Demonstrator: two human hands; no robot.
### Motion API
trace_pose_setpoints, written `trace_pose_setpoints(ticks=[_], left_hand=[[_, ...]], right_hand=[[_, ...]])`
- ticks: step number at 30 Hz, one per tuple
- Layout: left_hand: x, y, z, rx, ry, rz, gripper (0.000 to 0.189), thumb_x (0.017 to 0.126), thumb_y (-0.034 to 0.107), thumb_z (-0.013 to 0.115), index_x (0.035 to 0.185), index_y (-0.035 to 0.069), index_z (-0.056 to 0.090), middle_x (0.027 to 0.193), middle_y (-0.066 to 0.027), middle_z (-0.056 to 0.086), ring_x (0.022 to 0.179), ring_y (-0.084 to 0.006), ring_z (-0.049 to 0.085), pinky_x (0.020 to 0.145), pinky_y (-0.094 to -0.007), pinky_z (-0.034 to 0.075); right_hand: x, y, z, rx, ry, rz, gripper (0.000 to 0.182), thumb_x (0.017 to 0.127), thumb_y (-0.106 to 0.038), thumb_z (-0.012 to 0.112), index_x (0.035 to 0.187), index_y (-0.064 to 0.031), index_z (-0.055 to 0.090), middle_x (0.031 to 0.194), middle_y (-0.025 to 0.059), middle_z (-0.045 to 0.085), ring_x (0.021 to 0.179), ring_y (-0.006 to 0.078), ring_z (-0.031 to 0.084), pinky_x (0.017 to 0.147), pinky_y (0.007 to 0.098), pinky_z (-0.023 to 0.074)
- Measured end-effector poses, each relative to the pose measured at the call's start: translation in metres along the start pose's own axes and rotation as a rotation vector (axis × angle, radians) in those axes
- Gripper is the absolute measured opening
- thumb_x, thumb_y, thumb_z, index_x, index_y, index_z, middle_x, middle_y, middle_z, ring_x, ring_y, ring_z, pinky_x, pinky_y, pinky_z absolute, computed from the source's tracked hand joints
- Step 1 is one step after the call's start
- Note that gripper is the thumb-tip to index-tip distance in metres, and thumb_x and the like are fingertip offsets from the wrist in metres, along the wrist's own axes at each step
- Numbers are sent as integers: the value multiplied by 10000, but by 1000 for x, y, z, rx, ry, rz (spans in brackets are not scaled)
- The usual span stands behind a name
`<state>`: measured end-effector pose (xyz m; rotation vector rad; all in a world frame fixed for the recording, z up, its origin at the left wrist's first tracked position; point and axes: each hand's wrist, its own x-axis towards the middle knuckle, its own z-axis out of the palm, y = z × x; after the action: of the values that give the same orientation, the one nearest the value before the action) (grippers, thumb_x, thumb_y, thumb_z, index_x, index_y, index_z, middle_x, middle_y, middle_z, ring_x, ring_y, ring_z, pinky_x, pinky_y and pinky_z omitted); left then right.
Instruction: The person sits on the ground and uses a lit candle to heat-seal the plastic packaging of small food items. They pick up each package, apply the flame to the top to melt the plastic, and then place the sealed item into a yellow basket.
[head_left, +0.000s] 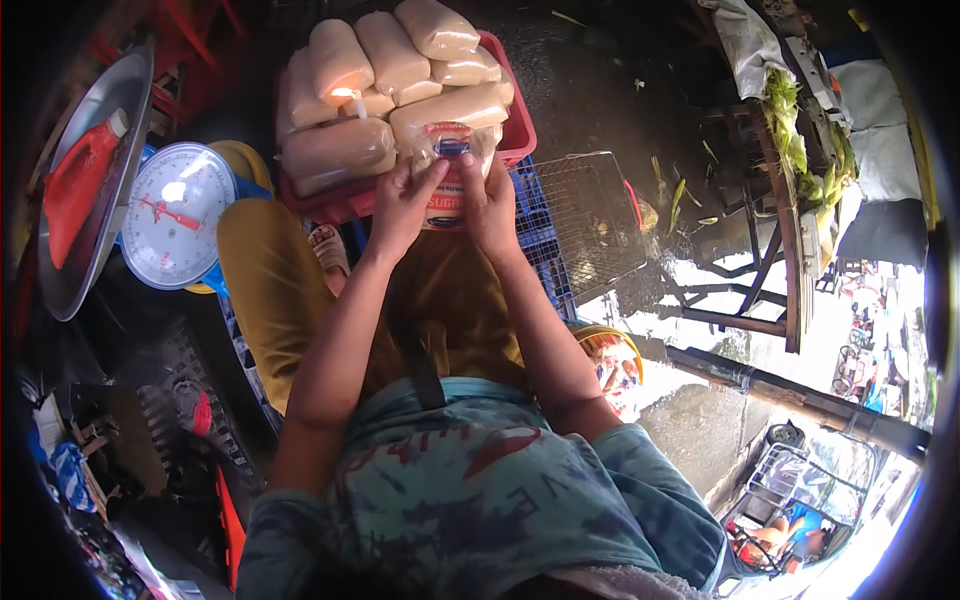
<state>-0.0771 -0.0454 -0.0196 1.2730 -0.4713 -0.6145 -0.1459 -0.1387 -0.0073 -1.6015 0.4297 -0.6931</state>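
Note:
Both my hands grip the near end of a printed plastic bag (452, 180) that bears writing. My left hand (405, 201) pinches its left side and my right hand (489, 201) its right, with the thumbs on top close together. The bag's far part seems to be filled with tan granular stuff, likely sugar, and rests on the pile. Left of it lies a packed clear plastic bag (337, 156) of the same stuff. A lit white candle (360, 105) stands among several packed bags (341, 56). A red plastic basin (525, 139) holds the pile.
A dial weighing scale (178, 214) stands at my left, its metal pan (105, 195) holding a red plastic jug (82, 187). Right of the basin are a wire mesh basket (592, 225) and a blue plastic crate (540, 240). A wooden stall frame (780, 210) stands farther right.

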Motion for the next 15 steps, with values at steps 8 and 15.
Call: trace_pose_setpoints(ticks=[8,15], left_hand=[[-22,19,28,238,116,215,260,804,168,615,979,-12,546,874,-67,611,777,-101,562,700,-249,444],[-37,10,45,217,160,229,245,861,205,536,934,-29,541,837,-72,610,753,-94,550,670,-256,437]], right_hand=[[-18,-30,-4,175,124,12,316,893,-225,472,1023,62,493,900,101,591,845,122,529,767,279,420],[-35,-38,-14,-31,161,31,292,888,-194,478,1021,66,495,872,118,604,814,120,537,739,280,429]])
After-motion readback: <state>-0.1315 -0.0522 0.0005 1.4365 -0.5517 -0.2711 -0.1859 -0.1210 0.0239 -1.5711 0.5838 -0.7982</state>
